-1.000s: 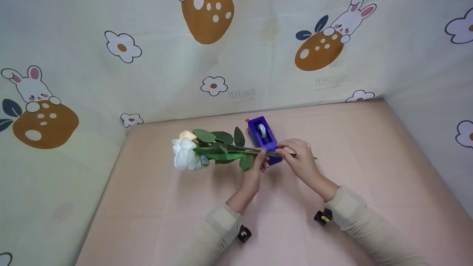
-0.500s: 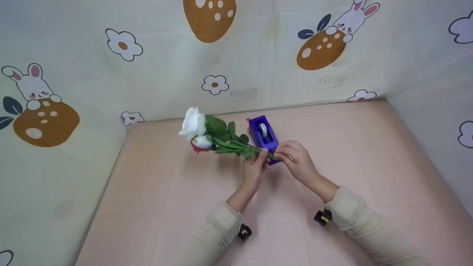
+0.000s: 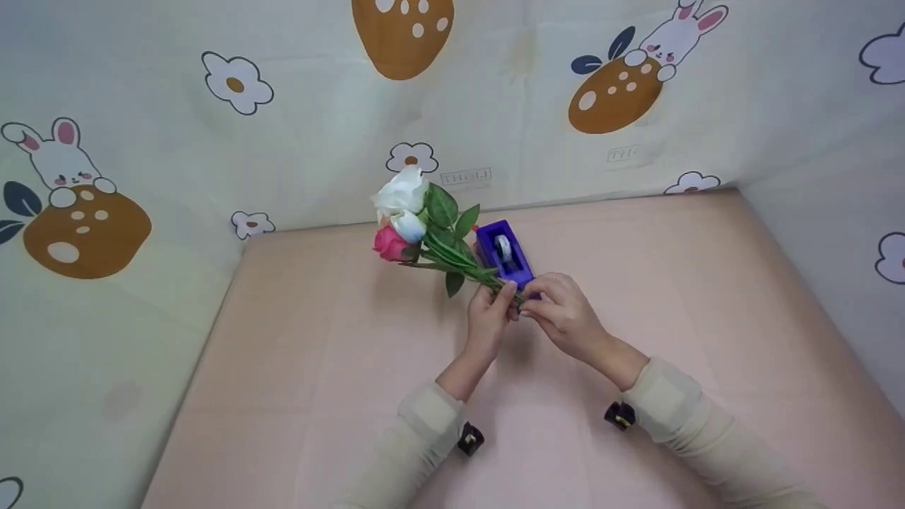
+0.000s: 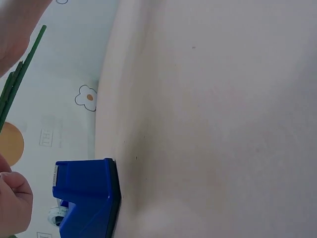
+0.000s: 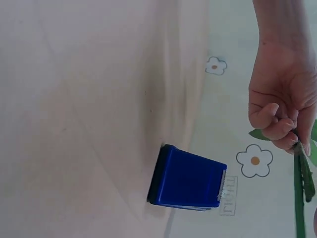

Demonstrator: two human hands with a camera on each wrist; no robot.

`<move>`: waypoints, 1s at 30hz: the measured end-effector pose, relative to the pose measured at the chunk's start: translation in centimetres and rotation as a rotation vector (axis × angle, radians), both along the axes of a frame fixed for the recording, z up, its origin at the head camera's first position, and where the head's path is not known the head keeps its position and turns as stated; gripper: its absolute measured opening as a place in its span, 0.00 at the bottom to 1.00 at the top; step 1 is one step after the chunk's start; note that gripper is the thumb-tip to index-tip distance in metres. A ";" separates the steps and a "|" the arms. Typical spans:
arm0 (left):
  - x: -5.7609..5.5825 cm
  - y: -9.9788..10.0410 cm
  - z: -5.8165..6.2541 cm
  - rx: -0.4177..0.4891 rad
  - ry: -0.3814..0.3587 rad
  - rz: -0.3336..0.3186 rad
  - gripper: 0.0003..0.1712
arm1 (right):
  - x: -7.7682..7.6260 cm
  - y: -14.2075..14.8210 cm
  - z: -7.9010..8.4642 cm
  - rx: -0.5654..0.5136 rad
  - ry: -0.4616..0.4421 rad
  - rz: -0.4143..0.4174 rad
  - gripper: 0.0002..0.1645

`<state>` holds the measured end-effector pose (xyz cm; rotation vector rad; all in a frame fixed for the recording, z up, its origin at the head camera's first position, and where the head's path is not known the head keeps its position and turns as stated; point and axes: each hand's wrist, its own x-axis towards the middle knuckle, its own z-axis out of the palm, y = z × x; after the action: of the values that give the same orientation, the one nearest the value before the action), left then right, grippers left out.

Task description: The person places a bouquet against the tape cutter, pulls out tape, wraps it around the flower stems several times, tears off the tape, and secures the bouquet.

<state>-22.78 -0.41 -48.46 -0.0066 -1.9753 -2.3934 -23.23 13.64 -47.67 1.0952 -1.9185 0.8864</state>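
Near the middle of the head view, my left hand (image 3: 488,322) grips a bunch of artificial roses by the green stems (image 3: 495,281). The blooms tilt up to the left: a large white rose (image 3: 401,189), a smaller white bud (image 3: 408,226) and a pink rose (image 3: 391,244). A bit of peach petal shows behind them. My right hand (image 3: 565,317) pinches the lower stems beside the left hand; its fingertips partly hide them. In the right wrist view, the left hand's fingers (image 5: 285,131) curl around the stems. Just behind both hands stands a blue tape dispenser (image 3: 504,251).
The dispenser carries a small tape roll (image 3: 503,249) and has a serrated cutter (image 5: 222,185). Something red shows at its far left corner. A pink-beige cloth covers the table (image 3: 339,424). Patterned fabric walls (image 3: 318,127) stand behind and at the sides.
The bunch has turned in my hands: the blooms have swung up and to the right, and the pink rose has come into view. Both hands stay almost in place.
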 end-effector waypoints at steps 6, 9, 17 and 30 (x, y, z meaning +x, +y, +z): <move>-0.1 -0.3 -0.1 -0.074 0.004 -0.020 0.07 | -0.4 0.3 0.6 -0.097 -0.377 0.016 0.02; -0.3 -0.4 -0.3 -0.101 0.022 -0.028 0.08 | -0.7 0.2 0.8 -0.189 -0.584 0.007 0.04; -0.5 -0.6 -1.0 -0.098 -0.036 -0.026 0.10 | -0.5 -0.4 1.8 -0.273 -0.962 -0.016 0.08; 0.0 -1.8 -1.1 -0.133 0.114 -0.213 0.38 | -1.2 -0.4 0.0 -0.296 -1.266 0.023 0.11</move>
<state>-22.73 -2.21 -49.61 -0.3676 -2.1740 -2.3130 -24.41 13.21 -47.69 0.3103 -2.5426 2.1149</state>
